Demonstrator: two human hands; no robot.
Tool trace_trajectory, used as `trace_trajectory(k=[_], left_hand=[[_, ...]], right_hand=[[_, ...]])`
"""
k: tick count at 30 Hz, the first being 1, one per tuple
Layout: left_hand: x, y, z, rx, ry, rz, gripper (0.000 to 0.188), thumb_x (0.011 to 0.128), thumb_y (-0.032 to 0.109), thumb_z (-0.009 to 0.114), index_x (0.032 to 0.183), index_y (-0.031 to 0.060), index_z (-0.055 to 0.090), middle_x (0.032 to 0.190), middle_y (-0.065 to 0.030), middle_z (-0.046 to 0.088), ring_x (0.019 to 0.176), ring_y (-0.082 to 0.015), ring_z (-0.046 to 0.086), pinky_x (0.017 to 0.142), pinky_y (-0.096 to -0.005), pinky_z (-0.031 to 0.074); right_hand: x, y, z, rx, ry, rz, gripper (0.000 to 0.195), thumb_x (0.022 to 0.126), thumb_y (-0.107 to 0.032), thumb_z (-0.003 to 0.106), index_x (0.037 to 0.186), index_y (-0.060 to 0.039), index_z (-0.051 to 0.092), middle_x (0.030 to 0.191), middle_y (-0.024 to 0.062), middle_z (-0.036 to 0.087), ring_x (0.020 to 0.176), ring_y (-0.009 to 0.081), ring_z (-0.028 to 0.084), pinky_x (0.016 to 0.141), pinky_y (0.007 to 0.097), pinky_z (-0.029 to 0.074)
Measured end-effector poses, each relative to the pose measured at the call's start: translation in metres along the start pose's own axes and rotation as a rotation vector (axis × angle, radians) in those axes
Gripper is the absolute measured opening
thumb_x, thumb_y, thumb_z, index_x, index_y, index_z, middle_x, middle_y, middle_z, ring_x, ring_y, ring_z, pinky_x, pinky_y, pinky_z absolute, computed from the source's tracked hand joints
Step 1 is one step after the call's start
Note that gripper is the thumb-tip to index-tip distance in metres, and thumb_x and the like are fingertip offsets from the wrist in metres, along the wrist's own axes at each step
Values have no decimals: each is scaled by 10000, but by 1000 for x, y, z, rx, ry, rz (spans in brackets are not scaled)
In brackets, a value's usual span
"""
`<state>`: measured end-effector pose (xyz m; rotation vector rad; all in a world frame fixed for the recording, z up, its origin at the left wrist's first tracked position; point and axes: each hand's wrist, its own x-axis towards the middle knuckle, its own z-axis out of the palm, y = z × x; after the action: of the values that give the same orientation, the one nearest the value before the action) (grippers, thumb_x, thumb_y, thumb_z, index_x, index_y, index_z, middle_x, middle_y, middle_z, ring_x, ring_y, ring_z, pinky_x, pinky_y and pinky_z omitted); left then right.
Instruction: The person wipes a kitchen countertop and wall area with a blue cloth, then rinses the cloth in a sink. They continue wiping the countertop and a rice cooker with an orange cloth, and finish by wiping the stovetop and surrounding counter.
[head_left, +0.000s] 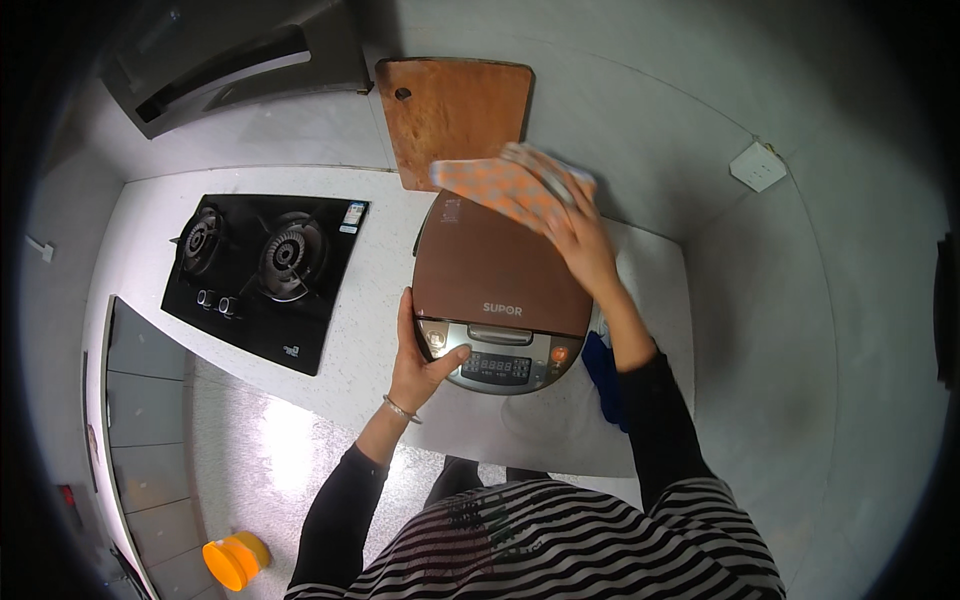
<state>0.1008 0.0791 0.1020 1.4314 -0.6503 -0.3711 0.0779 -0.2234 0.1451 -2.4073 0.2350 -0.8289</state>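
A Supor rice cooker (495, 262) with a brown lid and a silver control panel stands on the pale countertop. My left hand (424, 360) steadies its front left side, the thumb resting on the panel beside the display. Over the back right part of the closed lid, my right hand (577, 240) holds an orange and grey patterned cloth (495, 184), slightly blurred; part of the cloth hangs past the lid's rear edge. Whether it presses on the lid there I cannot tell. A dark blue cloth (606, 379) lies by the cooker's right side, under my right forearm.
A black two-burner gas hob (266, 281) is set in the counter (367, 300) at left. Behind the cooker a wooden cutting board (457, 112) leans on the wall. A range hood (240, 67) juts out at upper left. An orange bucket (236, 560) stands on the floor.
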Motion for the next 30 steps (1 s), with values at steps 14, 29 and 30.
trace_trajectory(k=[14,29,30], left_hand=[[-2,-7,-11,82,59,-79,750,788,117,785,1397,14,358,1353,-89,480,1213,-198,500,1008,-336,418],[209,-29,-62,-411,-17,-676,312,942,260,559,1170,47,544,1015,-95,648,909,-234,596,871,-411,420],[208,-36,-63,-259,27,-692,296,938,249,562,1155,48,553,998,-89,648,881,-230,596,858,-406,424]], right_hand=[[-12,-79,9,-285,-106,-168,291,881,-261,608,1159,-200,669,1357,44,543,1286,347,431,1093,513,229],[-70,-62,-5,-290,62,-98,320,971,-228,524,1218,-54,631,1335,127,557,1312,361,425,1110,522,240],[-69,-65,-5,-279,59,-122,320,970,-228,527,1204,-40,638,1316,142,569,1296,373,440,1098,524,263]])
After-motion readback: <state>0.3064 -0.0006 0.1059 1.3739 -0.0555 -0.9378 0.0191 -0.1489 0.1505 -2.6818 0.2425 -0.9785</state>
